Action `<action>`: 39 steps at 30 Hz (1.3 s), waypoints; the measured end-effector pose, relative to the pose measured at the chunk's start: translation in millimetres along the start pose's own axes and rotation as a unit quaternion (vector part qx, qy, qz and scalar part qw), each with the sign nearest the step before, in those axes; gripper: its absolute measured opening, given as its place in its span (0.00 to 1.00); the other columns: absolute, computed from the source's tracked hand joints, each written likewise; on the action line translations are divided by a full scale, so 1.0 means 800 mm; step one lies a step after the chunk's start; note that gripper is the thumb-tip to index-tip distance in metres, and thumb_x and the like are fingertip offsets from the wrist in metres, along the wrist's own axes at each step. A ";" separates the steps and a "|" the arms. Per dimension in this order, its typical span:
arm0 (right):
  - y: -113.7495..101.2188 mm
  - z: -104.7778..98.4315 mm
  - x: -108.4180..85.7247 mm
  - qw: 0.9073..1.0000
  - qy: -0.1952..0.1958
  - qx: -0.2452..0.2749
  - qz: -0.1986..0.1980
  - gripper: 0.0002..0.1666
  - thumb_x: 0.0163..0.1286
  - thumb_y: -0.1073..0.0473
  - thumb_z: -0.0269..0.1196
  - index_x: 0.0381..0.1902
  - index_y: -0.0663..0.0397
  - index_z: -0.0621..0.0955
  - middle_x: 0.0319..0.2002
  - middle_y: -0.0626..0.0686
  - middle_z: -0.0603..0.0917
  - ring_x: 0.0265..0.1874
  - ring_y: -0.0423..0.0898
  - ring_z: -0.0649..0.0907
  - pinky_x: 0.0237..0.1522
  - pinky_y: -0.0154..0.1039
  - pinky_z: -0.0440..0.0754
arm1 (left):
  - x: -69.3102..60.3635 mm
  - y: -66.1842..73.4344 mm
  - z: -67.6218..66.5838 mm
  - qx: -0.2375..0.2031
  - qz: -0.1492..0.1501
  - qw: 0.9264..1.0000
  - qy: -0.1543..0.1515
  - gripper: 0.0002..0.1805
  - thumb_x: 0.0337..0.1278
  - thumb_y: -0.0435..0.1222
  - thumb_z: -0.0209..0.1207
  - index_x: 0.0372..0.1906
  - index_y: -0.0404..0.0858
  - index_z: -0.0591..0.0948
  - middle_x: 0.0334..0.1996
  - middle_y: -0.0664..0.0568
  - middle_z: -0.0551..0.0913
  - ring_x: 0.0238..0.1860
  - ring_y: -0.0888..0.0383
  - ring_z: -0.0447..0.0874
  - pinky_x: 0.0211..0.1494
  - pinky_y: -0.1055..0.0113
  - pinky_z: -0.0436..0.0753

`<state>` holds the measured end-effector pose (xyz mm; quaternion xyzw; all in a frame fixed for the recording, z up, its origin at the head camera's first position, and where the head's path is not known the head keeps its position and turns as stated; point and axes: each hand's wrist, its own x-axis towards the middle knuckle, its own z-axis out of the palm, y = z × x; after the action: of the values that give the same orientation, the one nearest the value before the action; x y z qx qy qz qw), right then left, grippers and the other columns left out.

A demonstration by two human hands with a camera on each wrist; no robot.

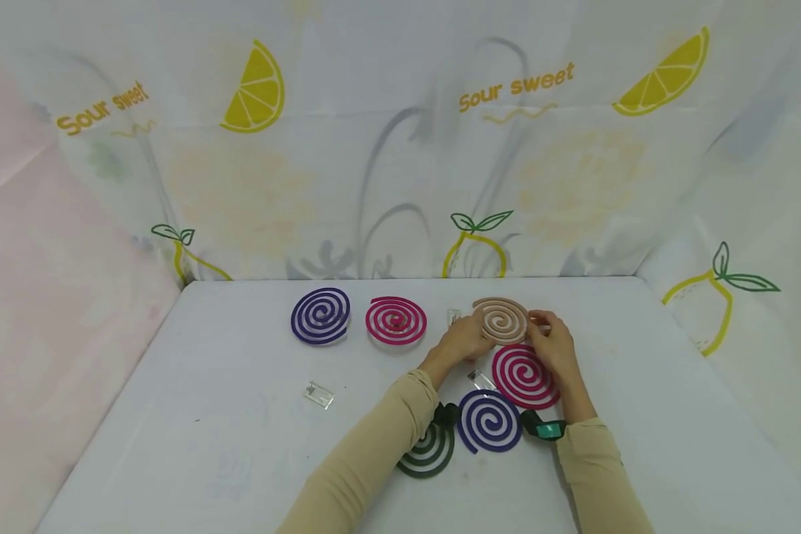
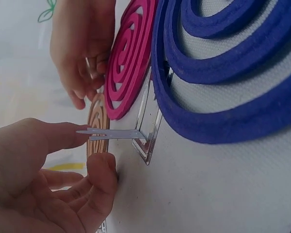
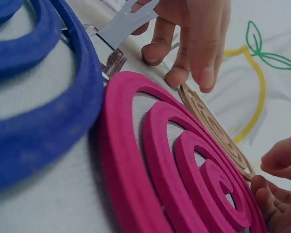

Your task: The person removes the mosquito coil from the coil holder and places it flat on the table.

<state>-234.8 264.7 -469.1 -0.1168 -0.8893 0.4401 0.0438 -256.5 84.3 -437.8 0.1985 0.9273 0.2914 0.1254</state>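
Note:
A tan mosquito coil (image 1: 500,321) is between the two hands at the back right of the table. My left hand (image 1: 466,338) holds its left edge with thumb and fingers; in the left wrist view the thumb (image 2: 68,137) lies on one side of the coil's rim. My right hand (image 1: 552,345) pinches the opposite edge, at the right border of the right wrist view. Just below lie a pink coil (image 1: 526,377) and a blue coil (image 1: 489,421). Beside them is a metal coil stand (image 2: 148,116) with a raised prong. Whether anything supports the tan coil is hidden.
Farther left are a purple coil (image 1: 320,317) and another pink coil (image 1: 396,321). A dark green coil (image 1: 426,452) lies partly under the left forearm. Other small metal stands (image 1: 319,394) lie on the white table. A printed cloth wall (image 1: 347,148) rises behind.

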 end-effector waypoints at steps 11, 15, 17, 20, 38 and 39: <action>0.000 -0.005 -0.003 0.999 0.000 0.047 0.012 0.24 0.72 0.57 0.49 0.64 0.57 0.68 0.58 0.62 0.73 0.55 0.54 0.76 0.46 0.35 0.71 | -0.004 0.003 -0.003 0.018 0.030 0.999 0.017 0.29 0.56 0.39 0.59 0.62 0.33 0.68 0.50 0.41 0.82 0.45 0.50 0.83 0.51 0.65 0.79; 0.000 -0.006 -0.004 0.999 0.007 0.054 0.003 0.23 0.73 0.58 0.48 0.63 0.57 0.68 0.57 0.62 0.73 0.52 0.53 0.76 0.43 0.29 0.70 | -0.009 0.006 -0.008 0.001 0.033 0.999 0.027 0.27 0.56 0.38 0.59 0.61 0.36 0.70 0.41 0.48 0.84 0.40 0.56 0.82 0.42 0.68 0.78; -0.001 -0.006 -0.004 0.998 0.009 0.058 -0.004 0.22 0.73 0.59 0.48 0.63 0.58 0.69 0.56 0.62 0.74 0.50 0.52 0.76 0.41 0.27 0.70 | -0.012 0.006 -0.011 -0.007 0.028 0.999 0.031 0.26 0.57 0.38 0.59 0.61 0.38 0.72 0.35 0.52 0.84 0.34 0.59 0.79 0.35 0.70 0.75; -0.004 -0.005 -0.004 0.998 0.014 0.061 -0.014 0.21 0.73 0.59 0.48 0.62 0.58 0.70 0.54 0.61 0.74 0.48 0.49 0.76 0.39 0.25 0.70 | -0.015 0.005 -0.015 -0.017 0.016 0.999 0.035 0.24 0.56 0.40 0.59 0.60 0.41 0.74 0.31 0.58 0.81 0.29 0.65 0.74 0.29 0.72 0.70; -0.049 -0.011 -0.026 0.986 0.017 0.124 -0.106 0.16 0.70 0.65 0.53 0.52 0.69 0.75 0.47 0.67 0.78 0.35 0.34 0.74 0.32 0.21 0.73 | -0.034 -0.017 -0.040 -0.075 0.097 0.988 0.095 0.14 0.60 0.38 0.56 0.51 0.43 0.80 0.36 0.51 0.84 0.22 0.68 0.71 0.24 0.77 0.68; -0.054 -0.012 -0.030 0.986 0.017 0.126 -0.108 0.16 0.70 0.65 0.53 0.52 0.70 0.74 0.47 0.68 0.78 0.35 0.35 0.74 0.32 0.21 0.73 | -0.036 -0.019 -0.041 -0.080 0.098 0.987 0.095 0.14 0.61 0.38 0.56 0.51 0.43 0.80 0.36 0.51 0.84 0.21 0.68 0.71 0.24 0.77 0.68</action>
<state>-217.1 241.1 -428.3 -0.0210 -0.8331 0.5393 0.1207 -246.9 44.4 -417.2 0.2492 0.8849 0.3928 0.0232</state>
